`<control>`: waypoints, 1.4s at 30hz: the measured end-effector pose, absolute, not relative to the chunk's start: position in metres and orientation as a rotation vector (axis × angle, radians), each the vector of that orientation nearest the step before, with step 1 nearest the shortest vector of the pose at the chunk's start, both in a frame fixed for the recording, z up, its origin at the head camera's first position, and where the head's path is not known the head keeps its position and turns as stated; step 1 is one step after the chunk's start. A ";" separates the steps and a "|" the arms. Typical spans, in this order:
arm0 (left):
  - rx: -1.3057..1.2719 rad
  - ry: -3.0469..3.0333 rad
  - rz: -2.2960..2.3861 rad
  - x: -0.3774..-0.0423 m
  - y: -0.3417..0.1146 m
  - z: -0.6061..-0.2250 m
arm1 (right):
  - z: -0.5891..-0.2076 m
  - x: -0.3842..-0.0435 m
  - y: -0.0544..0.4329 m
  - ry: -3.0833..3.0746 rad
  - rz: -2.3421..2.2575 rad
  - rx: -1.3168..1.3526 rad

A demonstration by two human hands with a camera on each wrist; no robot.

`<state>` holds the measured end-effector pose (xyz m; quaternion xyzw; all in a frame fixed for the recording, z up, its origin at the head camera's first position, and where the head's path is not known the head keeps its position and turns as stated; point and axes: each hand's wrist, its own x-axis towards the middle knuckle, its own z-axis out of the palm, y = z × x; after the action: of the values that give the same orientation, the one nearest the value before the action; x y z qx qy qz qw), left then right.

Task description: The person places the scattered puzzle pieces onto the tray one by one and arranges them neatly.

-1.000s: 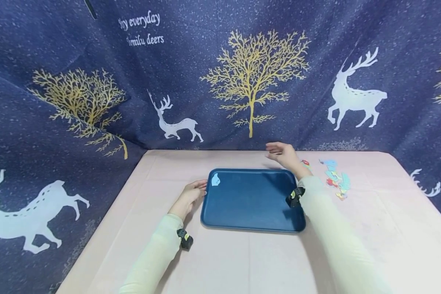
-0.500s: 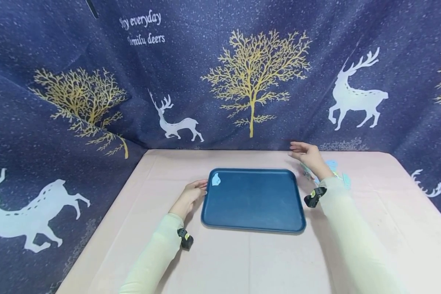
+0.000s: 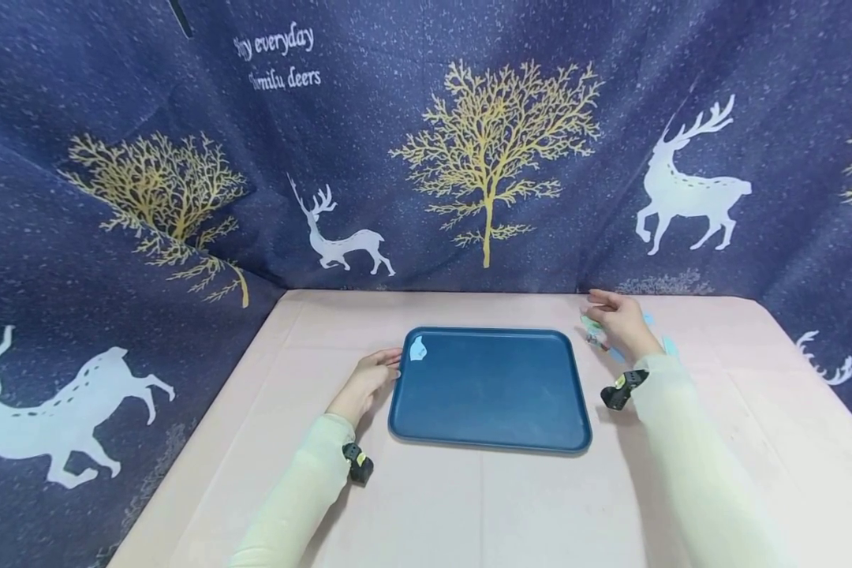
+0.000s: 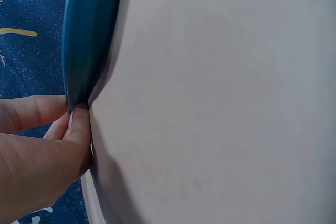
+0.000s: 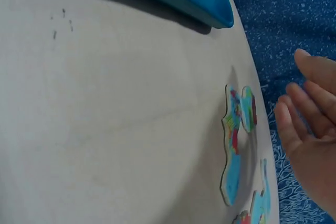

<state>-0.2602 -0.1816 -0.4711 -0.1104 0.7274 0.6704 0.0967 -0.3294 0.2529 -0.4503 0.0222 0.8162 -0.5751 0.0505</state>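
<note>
Beyond both my hands hangs the navy, white-speckled backdrop cloth (image 3: 362,142), printed with gold trees (image 3: 487,209) and white deer (image 3: 692,192). Beneath my hands spreads the pale pink tablecloth (image 3: 483,505). My pale, long sleeves (image 3: 689,450) run back from both wrists.

The dark blue rectangular tray (image 3: 497,394) with rounded corners and a raised rim lies flat between my hands, its left side at my left fingertips and its right side near my right hand, but apart from it.

My left hand (image 3: 364,384) rests at the tray's left rim, fingers nearly straight and touching it, the thumb against the edge nearer me. My right hand (image 3: 621,319) hangs over the far right of the table, fingers loosely bent, thumb apart from them, gripping nothing. A small black camera (image 3: 621,390) sits at my right wrist, another at my left.

Just below my right hand lie flat cut-out pieces with multicoloured print: a long, wavy-edged piece (image 5: 231,150), a smaller rounded piece (image 5: 248,109) close beside it, and others partly hidden behind my hand. One small light-blue piece (image 3: 417,348) lies in the tray's far left corner, just beyond my left fingertips.
</note>
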 end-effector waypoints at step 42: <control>-0.313 2.154 2.001 -0.261 -0.181 -0.474 | -0.471 -0.335 0.261 2.524 -1.673 0.218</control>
<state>-0.2610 -0.1808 -0.4737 -0.1053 0.7256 0.6738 0.0924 -0.3352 0.2612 -0.4713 0.0716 0.8302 -0.5503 0.0528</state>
